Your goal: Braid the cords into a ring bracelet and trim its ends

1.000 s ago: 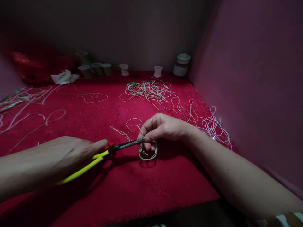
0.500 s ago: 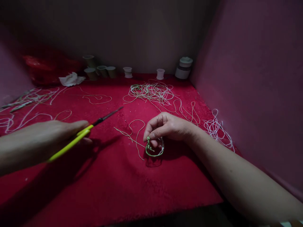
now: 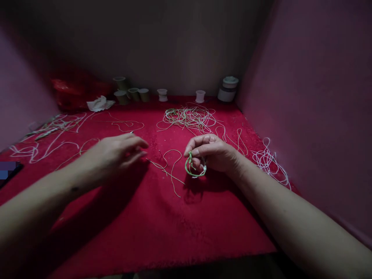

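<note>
My right hand (image 3: 210, 152) pinches a green and white braided cord bracelet (image 3: 195, 175) between thumb and fingertips, just above the cloth. The bracelet hangs as a loop, with a knot and short ends at the pinch. To its left, my left hand (image 3: 123, 153) hovers over the cloth, fingers loosely bent and apart, with nothing visible in them. A tiny pale spot shows by its upper knuckles; I cannot make out what it is. Between the hands lie loose thin cord pieces (image 3: 172, 176).
A red cloth (image 3: 162, 232) covers the table. Farther back lie a tangled cord heap (image 3: 190, 118), a crumpled tissue (image 3: 100, 104), several spools (image 3: 200, 96) and a lidded jar (image 3: 228, 90). White cord (image 3: 269, 164) lies at the right, by a pink wall (image 3: 308, 116).
The yellow-handled scissors have left my left hand and are out of sight. That hand has moved right, toward the bracelet. My right hand still holds the bracelet, slightly raised.
</note>
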Demonstrator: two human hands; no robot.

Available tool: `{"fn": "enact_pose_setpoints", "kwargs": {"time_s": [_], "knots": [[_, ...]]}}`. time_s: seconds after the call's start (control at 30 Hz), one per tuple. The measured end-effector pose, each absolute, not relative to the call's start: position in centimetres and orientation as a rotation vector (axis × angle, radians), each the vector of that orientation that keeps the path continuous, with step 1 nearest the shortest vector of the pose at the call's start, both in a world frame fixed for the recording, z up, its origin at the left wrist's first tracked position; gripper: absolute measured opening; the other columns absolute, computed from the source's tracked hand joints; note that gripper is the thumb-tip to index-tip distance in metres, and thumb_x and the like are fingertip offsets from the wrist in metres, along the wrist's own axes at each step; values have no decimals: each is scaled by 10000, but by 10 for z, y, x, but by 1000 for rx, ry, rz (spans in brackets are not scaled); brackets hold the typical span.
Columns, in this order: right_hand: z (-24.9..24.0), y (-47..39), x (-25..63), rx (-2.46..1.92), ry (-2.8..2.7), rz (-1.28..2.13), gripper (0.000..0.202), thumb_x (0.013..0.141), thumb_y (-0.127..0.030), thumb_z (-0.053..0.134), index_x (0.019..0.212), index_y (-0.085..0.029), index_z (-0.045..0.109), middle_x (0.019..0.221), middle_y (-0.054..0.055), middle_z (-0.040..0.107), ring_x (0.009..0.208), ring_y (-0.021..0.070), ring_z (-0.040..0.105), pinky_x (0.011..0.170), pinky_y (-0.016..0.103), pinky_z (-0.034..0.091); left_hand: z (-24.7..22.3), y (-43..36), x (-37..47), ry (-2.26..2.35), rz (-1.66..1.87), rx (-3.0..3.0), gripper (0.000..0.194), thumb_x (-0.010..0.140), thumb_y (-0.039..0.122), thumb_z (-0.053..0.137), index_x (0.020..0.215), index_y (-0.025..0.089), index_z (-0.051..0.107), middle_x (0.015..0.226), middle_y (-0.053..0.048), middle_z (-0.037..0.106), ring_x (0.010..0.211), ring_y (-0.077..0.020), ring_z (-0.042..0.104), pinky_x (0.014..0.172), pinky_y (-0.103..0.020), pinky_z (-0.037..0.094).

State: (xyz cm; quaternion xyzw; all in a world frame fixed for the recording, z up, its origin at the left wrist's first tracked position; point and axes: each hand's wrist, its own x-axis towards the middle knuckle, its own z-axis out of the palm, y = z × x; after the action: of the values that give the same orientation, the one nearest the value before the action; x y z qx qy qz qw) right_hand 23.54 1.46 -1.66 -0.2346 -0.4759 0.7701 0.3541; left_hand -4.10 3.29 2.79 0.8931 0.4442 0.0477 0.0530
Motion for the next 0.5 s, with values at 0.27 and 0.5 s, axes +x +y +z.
{"fn": "enact_pose_setpoints", "kwargs": {"time_s": [0.27, 0.5], "knots": [[-23, 21, 234, -617, -1120, 1885, 155, 668, -182, 688, 810, -121, 677, 562, 3, 646, 467, 88, 571, 464, 190, 484, 18, 40, 20, 876, -228, 3141, 227, 862, 150, 461, 790, 187, 672, 850, -86, 600, 811, -224, 488, 702, -327, 392], [-23, 21, 229, -677, -1045, 1835, 194, 621, -163, 686, 809, -122, 662, 576, 7, 662, 496, 97, 595, 493, 196, 481, 59, 46, -25, 1512, 445, 2599, 324, 912, 395, 443, 1022, 153, 628, 909, 18, 628, 848, -152, 539, 808, -252, 408]]}}
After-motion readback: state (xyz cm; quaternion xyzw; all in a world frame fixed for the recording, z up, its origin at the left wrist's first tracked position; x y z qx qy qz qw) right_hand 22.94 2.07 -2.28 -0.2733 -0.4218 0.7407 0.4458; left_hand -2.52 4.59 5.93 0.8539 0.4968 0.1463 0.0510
